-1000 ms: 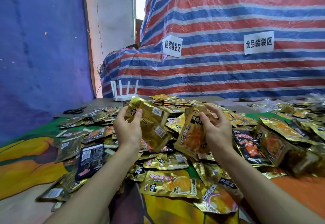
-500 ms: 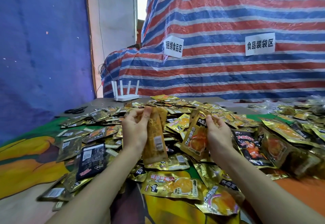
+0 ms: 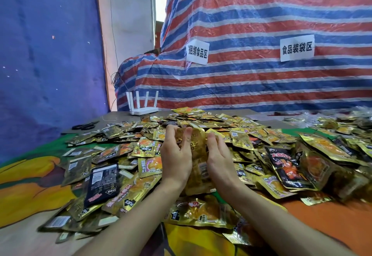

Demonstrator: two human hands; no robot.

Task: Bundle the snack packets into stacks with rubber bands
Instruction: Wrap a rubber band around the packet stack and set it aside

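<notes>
**Hands closed together on one upright stack of gold packets**

Since a second earlier, the two hands had come together at the middle of the view; the packets each had held apart were now pressed into a single bundle. Fingers (image 3: 188, 135) of the left hand (image 3: 175, 160) curled over the top edge of the gold stack (image 3: 198, 156), with the thumb lying on its near face. The right hand (image 3: 221, 161) clasped the opposite side, its thumb against the foil and its other fingers mostly hidden behind the packets. The stack stood upright between the palms, its lower edge just above the heap.

Around the wrists lay the loose snack packets (image 3: 247, 137) (mostly gold foil, many printed with orange), spread in a wide heap over the colourful tablecloth (image 3: 24, 192). A black packet (image 3: 102, 183) lay label-up to the left of the left forearm. At the table's far left edge sat black scissors (image 3: 84, 126) and, behind the heap, a white router (image 3: 143, 105) with four upright antennas. Behind it hung a red, white and blue striped tarp (image 3: 261, 22) bearing two white paper signs (image 3: 197, 52).
</notes>
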